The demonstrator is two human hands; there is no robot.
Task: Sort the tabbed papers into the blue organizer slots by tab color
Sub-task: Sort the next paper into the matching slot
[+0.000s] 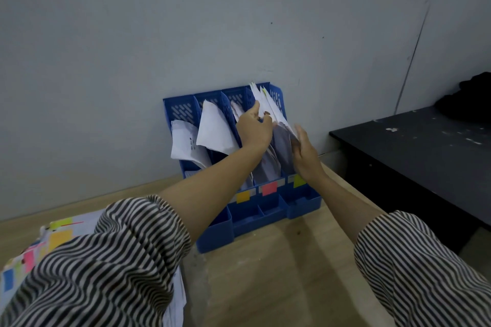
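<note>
Blue organizer [303, 202] at twelve o'clock against a grey wall [132, 34]; left hand [253, 129] grips papers [268, 106] in its rightmost slot, right hand [305, 152] flat against them; tabbed stack [53, 236] at eight o'clock on a wooden table [265, 273], black bench [425, 154] at three

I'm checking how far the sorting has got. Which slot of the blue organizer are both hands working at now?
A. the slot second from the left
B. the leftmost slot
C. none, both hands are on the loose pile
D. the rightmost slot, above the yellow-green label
D: the left hand and right hand both touch the papers standing in the blue organizer's rightmost slot, above the yellow-green label.
</note>
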